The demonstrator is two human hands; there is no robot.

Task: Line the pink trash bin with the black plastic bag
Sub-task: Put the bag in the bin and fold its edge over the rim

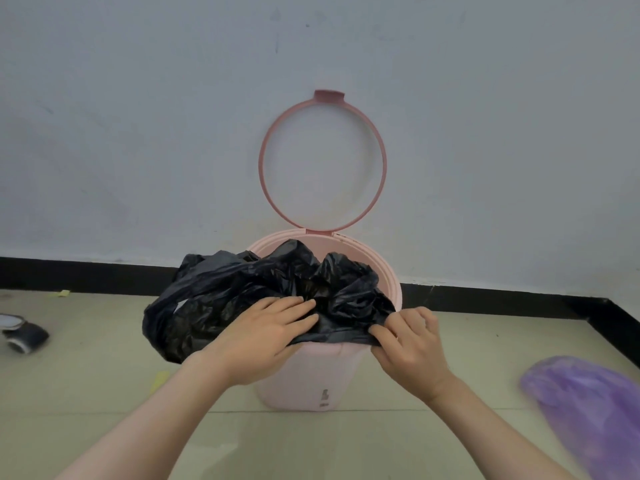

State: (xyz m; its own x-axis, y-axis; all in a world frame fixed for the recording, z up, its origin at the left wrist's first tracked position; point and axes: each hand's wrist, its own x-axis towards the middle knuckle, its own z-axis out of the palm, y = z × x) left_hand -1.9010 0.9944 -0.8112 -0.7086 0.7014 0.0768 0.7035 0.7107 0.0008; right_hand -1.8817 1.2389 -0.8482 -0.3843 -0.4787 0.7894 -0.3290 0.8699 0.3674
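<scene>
Folding black bag [242,299] over pink bin [304,379] near rim, right hand [408,344] fingers pinching its edge, left hand [266,337] fingers flat, together; next, stretching around the far rim.

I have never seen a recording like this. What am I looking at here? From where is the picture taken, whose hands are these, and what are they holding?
There is no machine here. One camera is worn on a person's head, looking forward and down, so the two bare arms coming in from the bottom are that person's own.

In the middle, on a tiled floor by a pale wall, stands a pink trash bin. Its pink ring is hinged up against the wall.

A black plastic bag lies crumpled over the bin's opening and spills over its left side. The left hand rests on the bag at the near rim. The right hand pinches the bag's edge with its fingers, holding it over the rim.

Also on the floor: a purple bag at the right, and a small dark wheel-like thing at the left.
</scene>
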